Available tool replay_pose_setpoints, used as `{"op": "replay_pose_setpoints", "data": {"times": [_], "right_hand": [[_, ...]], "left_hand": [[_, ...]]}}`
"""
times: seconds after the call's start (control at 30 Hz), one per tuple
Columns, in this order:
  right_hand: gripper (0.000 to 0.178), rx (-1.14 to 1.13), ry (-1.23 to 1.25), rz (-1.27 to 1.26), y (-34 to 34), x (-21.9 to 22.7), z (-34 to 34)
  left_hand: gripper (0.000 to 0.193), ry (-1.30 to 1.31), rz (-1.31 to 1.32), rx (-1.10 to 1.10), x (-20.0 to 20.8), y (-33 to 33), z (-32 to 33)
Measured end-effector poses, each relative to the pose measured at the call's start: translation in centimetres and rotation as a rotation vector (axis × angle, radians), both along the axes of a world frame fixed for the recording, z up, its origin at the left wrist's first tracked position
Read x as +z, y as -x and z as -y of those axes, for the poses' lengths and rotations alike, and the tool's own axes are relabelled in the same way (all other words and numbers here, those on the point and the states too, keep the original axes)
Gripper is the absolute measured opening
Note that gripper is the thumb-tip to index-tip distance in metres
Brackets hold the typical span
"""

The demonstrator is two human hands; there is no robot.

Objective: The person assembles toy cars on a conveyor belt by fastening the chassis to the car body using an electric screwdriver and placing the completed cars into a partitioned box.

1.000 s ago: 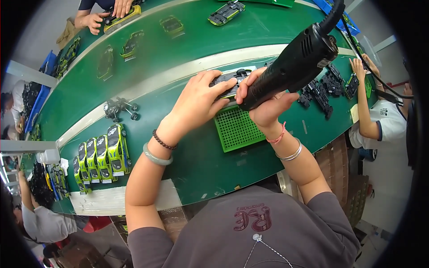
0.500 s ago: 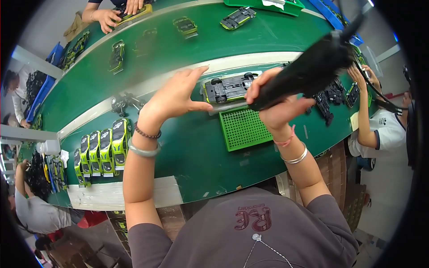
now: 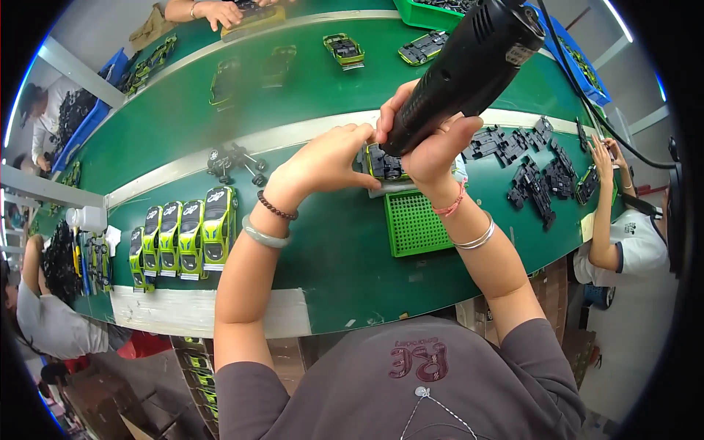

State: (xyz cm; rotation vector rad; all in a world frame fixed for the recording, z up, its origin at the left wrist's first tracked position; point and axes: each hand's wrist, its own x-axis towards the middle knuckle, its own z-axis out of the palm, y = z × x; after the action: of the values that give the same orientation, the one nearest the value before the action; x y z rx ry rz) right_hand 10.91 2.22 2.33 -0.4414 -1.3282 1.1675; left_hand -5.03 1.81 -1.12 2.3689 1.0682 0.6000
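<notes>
Left fingers (image 3: 352,137) less spread now, half-open at toy car (image 3: 387,165); right fingers (image 3: 389,116) grip driver (image 3: 462,70).

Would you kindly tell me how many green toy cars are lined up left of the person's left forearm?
5, side by side: leftmost car, second car, third car, fourth car, rightmost car. Others may be hidden.

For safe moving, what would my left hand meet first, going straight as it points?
Your left hand would probably meet the upturned lime-green toy car with black plastic underside; depth is unclear.
</notes>
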Motion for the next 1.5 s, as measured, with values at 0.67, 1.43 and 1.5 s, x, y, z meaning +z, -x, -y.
{"op": "replay_pose_setpoints", "data": {"times": [0.67, 1.43, 1.5], "right_hand": [[0.092, 0.035, 0.085, 0.234, 1.4, -0.4, -0.7], [0.092, -0.345, 0.041, 0.115, -16.6, -3.3, 2.5], [0.091, -0.356, 0.084, 0.097, -16.8, -4.9, 2.9]], "left_hand": [[0.051, 0.115, 0.071, 0.05, 0.7, -0.2, 0.4], [0.048, 0.178, 0.542, 0.298, 10.0, 5.8, -1.4], [0.048, 0.029, 0.222, 0.339, 9.8, 5.6, -3.2]]}}
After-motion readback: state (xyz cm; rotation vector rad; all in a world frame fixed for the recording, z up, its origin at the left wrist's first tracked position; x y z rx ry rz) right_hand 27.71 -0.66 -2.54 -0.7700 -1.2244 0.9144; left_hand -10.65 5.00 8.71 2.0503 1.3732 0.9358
